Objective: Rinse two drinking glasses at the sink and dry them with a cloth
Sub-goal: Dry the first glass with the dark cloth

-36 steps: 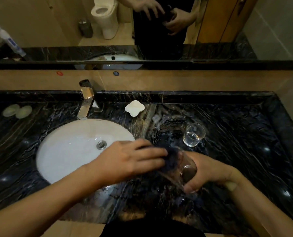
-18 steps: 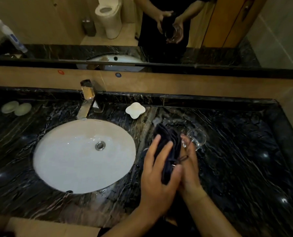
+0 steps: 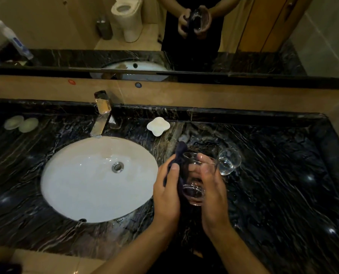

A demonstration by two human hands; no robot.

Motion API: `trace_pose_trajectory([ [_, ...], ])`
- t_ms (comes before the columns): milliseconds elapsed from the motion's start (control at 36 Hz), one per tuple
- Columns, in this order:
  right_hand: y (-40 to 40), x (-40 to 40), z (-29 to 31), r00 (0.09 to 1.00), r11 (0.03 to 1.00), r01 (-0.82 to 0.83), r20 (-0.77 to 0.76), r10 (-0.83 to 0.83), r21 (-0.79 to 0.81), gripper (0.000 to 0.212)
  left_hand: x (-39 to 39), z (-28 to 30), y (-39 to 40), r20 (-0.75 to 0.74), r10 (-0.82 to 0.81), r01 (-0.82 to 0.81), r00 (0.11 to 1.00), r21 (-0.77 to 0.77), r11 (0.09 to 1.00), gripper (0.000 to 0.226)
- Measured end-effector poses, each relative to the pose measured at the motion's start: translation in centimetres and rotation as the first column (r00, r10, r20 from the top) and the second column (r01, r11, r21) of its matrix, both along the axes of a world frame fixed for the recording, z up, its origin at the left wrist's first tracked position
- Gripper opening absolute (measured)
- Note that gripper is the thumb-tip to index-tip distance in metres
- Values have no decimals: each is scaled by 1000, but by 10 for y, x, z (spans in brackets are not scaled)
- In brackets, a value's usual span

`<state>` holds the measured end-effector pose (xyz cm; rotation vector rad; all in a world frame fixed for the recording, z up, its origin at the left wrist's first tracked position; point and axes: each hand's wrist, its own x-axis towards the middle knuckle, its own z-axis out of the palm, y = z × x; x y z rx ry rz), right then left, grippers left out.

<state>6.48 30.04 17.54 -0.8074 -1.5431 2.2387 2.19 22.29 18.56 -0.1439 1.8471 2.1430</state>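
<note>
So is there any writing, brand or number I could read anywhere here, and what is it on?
No text here can be read.
White tube with a blue label, seen in the mirror: print too blurred to read.
Small red round sticker on the tan wall strip: no legible marking.
Small dark blue round sticker beside it: too small to read.
Chrome faucet, white oval sink, clear drinking glasses: no visible lettering.
</note>
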Motion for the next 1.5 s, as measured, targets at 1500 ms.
trace_pose_trajectory([
  [1500, 3, -6, 8, 996, 975, 26, 83, -8, -222, 89, -1, 6, -5, -556, -253, -8, 792, -423, 906, 34],
])
